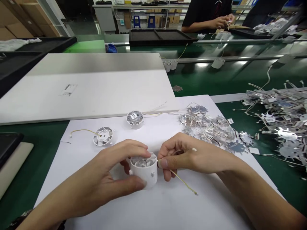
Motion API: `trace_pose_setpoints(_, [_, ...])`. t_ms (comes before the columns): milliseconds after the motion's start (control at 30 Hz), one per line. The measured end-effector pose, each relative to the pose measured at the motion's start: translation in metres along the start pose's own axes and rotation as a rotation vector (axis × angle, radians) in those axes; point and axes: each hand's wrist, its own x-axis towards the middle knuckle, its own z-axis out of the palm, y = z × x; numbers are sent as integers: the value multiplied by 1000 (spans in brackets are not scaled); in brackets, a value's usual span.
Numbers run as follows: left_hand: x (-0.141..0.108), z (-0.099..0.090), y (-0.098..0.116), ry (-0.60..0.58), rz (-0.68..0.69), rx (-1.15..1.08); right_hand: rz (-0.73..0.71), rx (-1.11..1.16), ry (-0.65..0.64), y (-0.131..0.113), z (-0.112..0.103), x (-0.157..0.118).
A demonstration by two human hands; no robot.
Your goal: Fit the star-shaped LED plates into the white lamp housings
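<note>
A white cylindrical housing (145,174) stands on the white sheet, with silvery blades at its open top. My left hand (120,172) wraps round it, thumb on the near side and fingers over the top. At its right edge my right hand (177,156) pinches a thin wire that comes out of the housing. A yellow wire (183,182) hangs below the right hand, and a small white connector (194,149) shows against that hand. Behind lie a round white fan part (103,136) with a yellow wire and another (134,119) with a label.
Silvery star-shaped plates with wires form a pile (206,127) on the sheet and a larger pile (285,127) at right. A large white board (96,86) lies behind. Across the bench, a person's hands (223,22) hold a small part near a black tray (160,36).
</note>
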Motion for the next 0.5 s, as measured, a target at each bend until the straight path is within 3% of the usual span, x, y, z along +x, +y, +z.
trace_pose_setpoints(167, [1, -1, -3, 49, 74, 40, -86, -130, 110, -4, 4, -8])
trace_pose_setpoints(367, [9, 24, -26, 256, 291, 587, -201, -732, 482, 7, 9, 1])
trace_pose_setpoints(500, [7, 14, -17, 423, 364, 764, -557, -1058, 825, 19, 8, 9])
